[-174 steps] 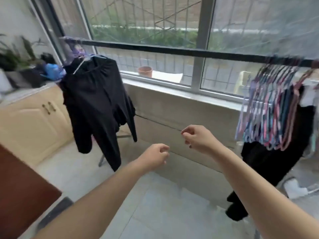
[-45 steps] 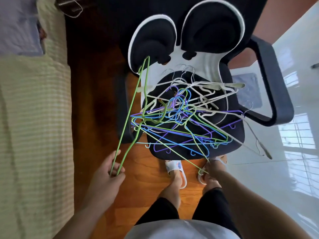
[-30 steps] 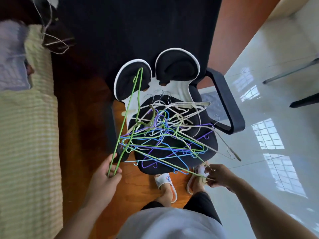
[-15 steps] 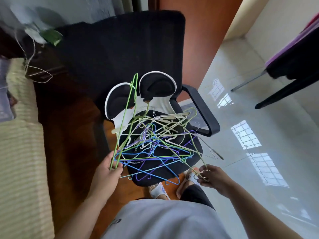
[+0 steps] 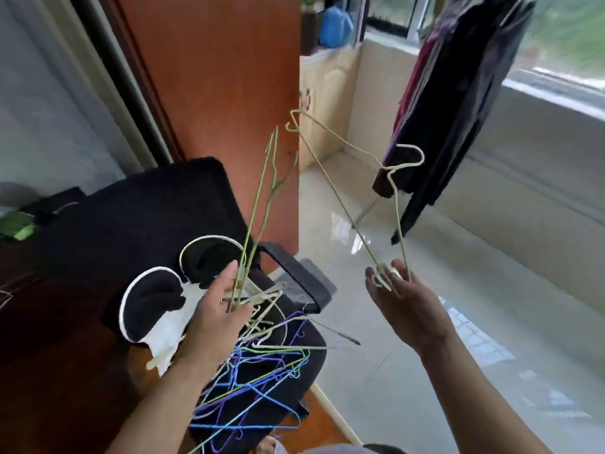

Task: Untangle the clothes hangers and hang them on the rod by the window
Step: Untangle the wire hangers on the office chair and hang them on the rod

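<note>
My left hand [image 5: 217, 317], at lower centre of the frame, has its fingers curled round the lower end of a green hanger [image 5: 262, 204]; the thumb stands up beside the wire, and the hanger rises steeply toward the upper middle of the frame, its top blurred against the orange-brown door [image 5: 216, 77]. A few cream wires from the pile pass just under that palm, though I cannot tell whether the fingers touch them.

My right hand [image 5: 404, 306], right of centre, is turned palm-up, the fingers pinching the bottom corner of a cream hanger [image 5: 347, 178]. That hanger stands upright above the hand, clear of the rest, its hook curling at upper centre-right in front of the dark garments [image 5: 458, 93] hanging at the upper right.

Below and between my forearms lies the tangle of hangers [image 5: 258, 381], blue, purple, green and cream, heaped on the seat of a black office chair [image 5: 137, 231] in the lower middle. A black-and-white cushion [image 5: 154, 309] with two round ears rests against the chair's back, just left of my left hand.

The window [image 5: 556, 44] runs along the upper right edge, blurred, above a pale ledge and glossy tiled floor [image 5: 491, 322].
</note>
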### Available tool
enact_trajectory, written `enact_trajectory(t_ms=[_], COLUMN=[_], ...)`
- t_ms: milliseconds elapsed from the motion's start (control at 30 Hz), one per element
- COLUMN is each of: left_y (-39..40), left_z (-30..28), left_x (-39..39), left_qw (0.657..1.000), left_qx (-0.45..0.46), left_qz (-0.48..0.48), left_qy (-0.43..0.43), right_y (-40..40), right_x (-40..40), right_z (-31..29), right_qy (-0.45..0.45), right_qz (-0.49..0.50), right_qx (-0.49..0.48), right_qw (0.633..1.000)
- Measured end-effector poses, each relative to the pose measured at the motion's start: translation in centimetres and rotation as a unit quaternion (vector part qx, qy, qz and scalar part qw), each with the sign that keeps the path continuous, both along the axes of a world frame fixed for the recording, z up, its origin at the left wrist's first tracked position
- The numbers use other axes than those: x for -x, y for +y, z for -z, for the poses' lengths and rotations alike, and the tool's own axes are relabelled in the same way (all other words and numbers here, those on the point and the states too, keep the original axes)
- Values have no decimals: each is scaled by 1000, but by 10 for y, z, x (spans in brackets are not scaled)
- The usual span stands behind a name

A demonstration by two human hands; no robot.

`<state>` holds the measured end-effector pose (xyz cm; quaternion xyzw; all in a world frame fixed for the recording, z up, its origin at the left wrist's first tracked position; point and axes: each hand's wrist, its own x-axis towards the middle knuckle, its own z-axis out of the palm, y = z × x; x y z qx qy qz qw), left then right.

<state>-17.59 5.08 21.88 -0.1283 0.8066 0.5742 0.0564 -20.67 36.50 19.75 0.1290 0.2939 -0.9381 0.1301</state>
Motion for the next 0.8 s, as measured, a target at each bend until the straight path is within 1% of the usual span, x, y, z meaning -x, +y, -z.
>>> enact_trajectory(t_ms=[67, 100, 167, 200, 267, 300, 400, 433, 467, 500, 600, 667, 733, 800], left_y=[47, 73, 127, 155, 219, 251, 349, 396, 406, 439, 522, 564, 617, 662], left_z=[-30, -43, -60, -67, -77, -82, -99, -107, -108, -112, -123, -131, -145, -163], left_x=[10, 12, 14, 15, 18, 21, 33, 37, 40, 44, 56, 68, 80, 93], left_qw=[997, 994, 984, 979, 972, 969, 958, 954, 954, 952, 947, 947, 939, 929], left_qx=[-35, -54, -111, -143, -182, -203, -262, -264, -262, -250, -223, -200, -181, -174], left_qz=[58, 85, 129, 139, 143, 136, 119, 139, 138, 165, 219, 246, 292, 325], left_qy=[32, 40, 43, 45, 35, 28, -11, -29, -45, -54, -71, -58, -31, -5], right_y=[41, 65, 125, 156, 224, 260, 361, 401, 409, 434, 488, 515, 551, 577], right_x=[-7, -14, -35, -48, -75, -85, -115, -133, -134, -145, -166, -174, -180, -177], right_z=[-33, -46, -62, -69, -88, -94, -116, -126, -127, -136, -153, -165, -176, -188], right_qy=[40, 44, 47, 58, 84, 75, -16, -45, -67, -81, -99, -111, -130, -128], right_qz=[57, 94, 165, 186, 201, 206, 236, 257, 250, 269, 332, 354, 373, 375], right_qx=[30, 34, 24, 10, -47, -86, -189, -234, -274, -314, -402, -444, -489, -525], right_qw=[997, 994, 985, 981, 975, 972, 953, 937, 926, 907, 848, 816, 778, 753])
